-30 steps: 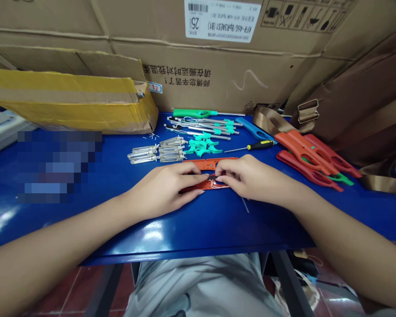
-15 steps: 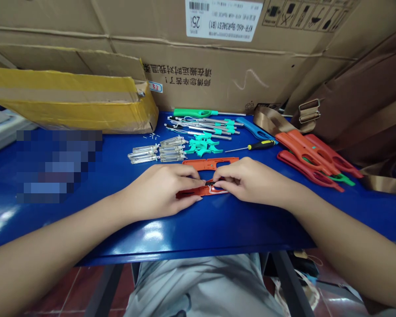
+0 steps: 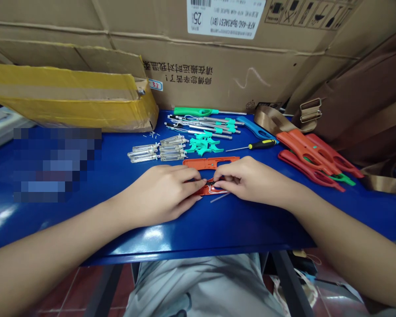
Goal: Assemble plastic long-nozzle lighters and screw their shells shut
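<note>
Only the thin pin [image 3: 219, 197] has swung nearer the right hand [image 3: 251, 180]; it and the left hand [image 3: 161, 191] pinch the orange shell [image 3: 211, 190], which lies parallel to the front edge of the bench [image 3: 201, 233].

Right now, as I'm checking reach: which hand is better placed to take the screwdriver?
Probably the right hand: the screwdriver lies just beyond its knuckles, while the left hand sits farther away across the held orange part.

A black-and-yellow screwdriver [image 3: 253, 145] is lying near the desk's [image 3: 198, 229] far edge; red plastic handles [image 3: 312, 159] are lying heaped by its right edge.
</note>
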Tool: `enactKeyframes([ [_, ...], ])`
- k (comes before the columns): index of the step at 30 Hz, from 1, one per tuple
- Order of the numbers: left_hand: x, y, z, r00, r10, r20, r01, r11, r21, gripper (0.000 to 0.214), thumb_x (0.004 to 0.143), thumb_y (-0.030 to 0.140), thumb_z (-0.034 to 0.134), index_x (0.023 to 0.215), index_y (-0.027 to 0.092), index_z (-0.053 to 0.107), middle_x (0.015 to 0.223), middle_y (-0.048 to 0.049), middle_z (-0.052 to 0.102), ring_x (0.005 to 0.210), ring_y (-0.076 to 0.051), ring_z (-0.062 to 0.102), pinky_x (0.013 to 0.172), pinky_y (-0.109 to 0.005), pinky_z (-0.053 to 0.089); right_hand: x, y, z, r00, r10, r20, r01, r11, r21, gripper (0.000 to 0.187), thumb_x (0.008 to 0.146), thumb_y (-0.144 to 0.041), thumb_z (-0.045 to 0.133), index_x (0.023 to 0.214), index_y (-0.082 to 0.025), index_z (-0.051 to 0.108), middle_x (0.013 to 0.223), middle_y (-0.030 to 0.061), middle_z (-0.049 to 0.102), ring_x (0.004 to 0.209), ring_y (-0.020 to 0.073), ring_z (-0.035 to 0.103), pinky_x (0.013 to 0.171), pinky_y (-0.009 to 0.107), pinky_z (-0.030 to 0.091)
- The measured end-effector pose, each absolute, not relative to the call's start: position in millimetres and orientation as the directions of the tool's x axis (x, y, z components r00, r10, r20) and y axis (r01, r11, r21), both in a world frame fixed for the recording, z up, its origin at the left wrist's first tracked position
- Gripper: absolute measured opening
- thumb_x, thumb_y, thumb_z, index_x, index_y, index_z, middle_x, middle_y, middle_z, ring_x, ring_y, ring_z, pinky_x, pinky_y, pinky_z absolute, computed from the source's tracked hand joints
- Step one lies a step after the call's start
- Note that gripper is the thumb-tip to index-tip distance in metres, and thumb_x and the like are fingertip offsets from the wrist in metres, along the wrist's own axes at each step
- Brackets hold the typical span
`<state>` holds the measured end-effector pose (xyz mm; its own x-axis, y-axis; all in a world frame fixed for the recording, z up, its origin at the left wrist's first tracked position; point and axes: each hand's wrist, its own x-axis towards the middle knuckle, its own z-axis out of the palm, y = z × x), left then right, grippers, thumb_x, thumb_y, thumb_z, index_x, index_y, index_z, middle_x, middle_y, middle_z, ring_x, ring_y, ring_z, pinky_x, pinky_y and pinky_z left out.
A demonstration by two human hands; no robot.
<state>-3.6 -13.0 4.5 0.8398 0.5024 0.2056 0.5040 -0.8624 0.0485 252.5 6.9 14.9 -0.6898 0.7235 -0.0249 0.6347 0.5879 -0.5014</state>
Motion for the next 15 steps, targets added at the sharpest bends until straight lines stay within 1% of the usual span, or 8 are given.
enactKeyframes([
  [3,-5,-13,5,0.842,0.503,0.194,0.505,-0.862,0.042,0.035,0.105,0.034,0.046,0.131,0.023,0.068,0.114,-0.0066,0.072,0.096,-0.023,0.072,0.076,-0.036,0.059,257,8,20,-0.692,0.722,-0.015,0.608,0.571,-0.551,0.006,0.093,-0.020,0.065,0.095,-0.017,0.071,0.066,-0.0038,0.061,0.057,0.0084,0.051,0.057,0.022,0.035],
  [6,-4,-13,5,0.846,0.503,0.176,0.508,-0.861,0.023,0.034,0.106,0.034,0.044,0.126,0.024,0.070,0.112,-0.0066,0.070,0.093,-0.021,0.071,0.073,-0.034,0.057,262,8,27,-0.727,0.686,-0.031,0.568,0.575,-0.589,0.006,0.091,-0.019,0.065,0.091,-0.017,0.071,0.069,-0.0041,0.059,0.058,0.0078,0.051,0.057,0.020,0.037],
  [11,-2,-14,5,0.847,0.493,0.200,0.509,-0.860,-0.034,0.036,0.107,0.035,0.042,0.121,0.022,0.072,0.110,-0.0076,0.069,0.088,-0.021,0.070,0.068,-0.034,0.056,263,7,33,-0.776,0.628,-0.059,0.538,0.610,-0.582,0.013,0.087,-0.008,0.061,0.086,-0.016,0.072,0.074,-0.0026,0.060,0.062,0.0080,0.052,0.060,0.021,0.038],
  [15,-3,-13,5,0.852,0.483,0.202,0.497,-0.867,-0.026,0.034,0.106,0.032,0.044,0.125,0.022,0.071,0.108,-0.0073,0.069,0.092,-0.023,0.070,0.071,-0.036,0.057,261,7,35,-0.784,0.617,-0.063,0.538,0.625,-0.566,0.012,0.088,-0.008,0.062,0.085,-0.015,0.071,0.077,-0.0018,0.060,0.065,0.0084,0.052,0.062,0.021,0.039],
])
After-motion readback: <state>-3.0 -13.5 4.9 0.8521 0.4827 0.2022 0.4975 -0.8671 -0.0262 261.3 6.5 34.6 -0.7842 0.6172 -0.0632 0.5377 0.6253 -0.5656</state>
